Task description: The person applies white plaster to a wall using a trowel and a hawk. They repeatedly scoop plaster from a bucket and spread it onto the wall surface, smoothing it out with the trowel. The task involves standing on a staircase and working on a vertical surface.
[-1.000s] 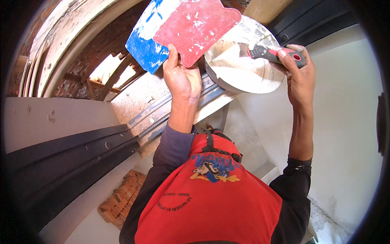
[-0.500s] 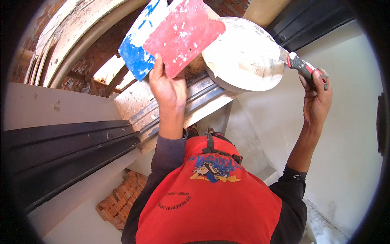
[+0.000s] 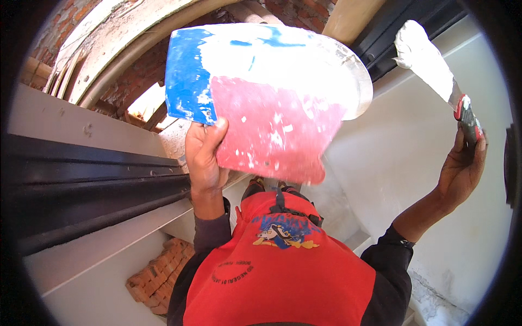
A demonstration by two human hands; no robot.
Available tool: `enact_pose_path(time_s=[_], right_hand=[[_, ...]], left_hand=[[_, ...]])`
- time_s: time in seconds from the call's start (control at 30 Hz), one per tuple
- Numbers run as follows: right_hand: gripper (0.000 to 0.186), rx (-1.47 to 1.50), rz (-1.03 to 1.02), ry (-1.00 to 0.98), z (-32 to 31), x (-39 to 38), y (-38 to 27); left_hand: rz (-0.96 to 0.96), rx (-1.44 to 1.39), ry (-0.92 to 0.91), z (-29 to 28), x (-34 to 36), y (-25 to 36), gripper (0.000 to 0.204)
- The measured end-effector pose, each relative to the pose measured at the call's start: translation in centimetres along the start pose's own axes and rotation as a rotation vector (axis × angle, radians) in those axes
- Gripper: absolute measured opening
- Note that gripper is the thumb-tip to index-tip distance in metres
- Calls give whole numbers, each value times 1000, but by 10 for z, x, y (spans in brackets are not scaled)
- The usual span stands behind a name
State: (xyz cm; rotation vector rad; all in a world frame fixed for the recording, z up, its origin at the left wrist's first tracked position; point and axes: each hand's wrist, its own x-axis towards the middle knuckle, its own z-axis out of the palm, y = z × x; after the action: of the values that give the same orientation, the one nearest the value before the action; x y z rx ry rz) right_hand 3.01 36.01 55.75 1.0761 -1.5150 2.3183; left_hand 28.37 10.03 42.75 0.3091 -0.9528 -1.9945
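Simultaneously, pinching with the left hand (image 3: pixel 204 155), just left of centre, the lower edges of a flat, white-smeared blue panel (image 3: pixel 186 70) and an overlapping flat red panel (image 3: pixel 261 127); toward the right edge, gripping with the right hand (image 3: pixel 462 169) a paste-loaded metal scraper (image 3: pixel 443 80) by its red-and-black handle (image 3: pixel 469 120), slanted up and leftward to the blade, clear of both panels.

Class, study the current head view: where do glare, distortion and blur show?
Head view: glare washes out the white paste on the blue panel, blurring its border with the round tub; head view: the pale pole at upper left looks bowed, probably by the fisheye lens, and black darkens the corners; head view: the red panel's right edge looks slightly smeared, perhaps by motion.
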Motion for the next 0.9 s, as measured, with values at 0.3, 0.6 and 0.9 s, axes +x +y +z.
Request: enact_pose_path(time_s=[0.3, 0.6, 0.9], right_hand=[[34, -65, -162, -552, 48, -7, -1], [37, 118, -174, -723, 35, -9, 28], [42, 158, 35, -683, 10, 2, 45]], left_hand=[[-315, -6, -185, -5, -25, 16, 37], [-331, -216, -226, -11, -46, 25, 49], [-227, -203, -172, 5, -53, 13, 53]])
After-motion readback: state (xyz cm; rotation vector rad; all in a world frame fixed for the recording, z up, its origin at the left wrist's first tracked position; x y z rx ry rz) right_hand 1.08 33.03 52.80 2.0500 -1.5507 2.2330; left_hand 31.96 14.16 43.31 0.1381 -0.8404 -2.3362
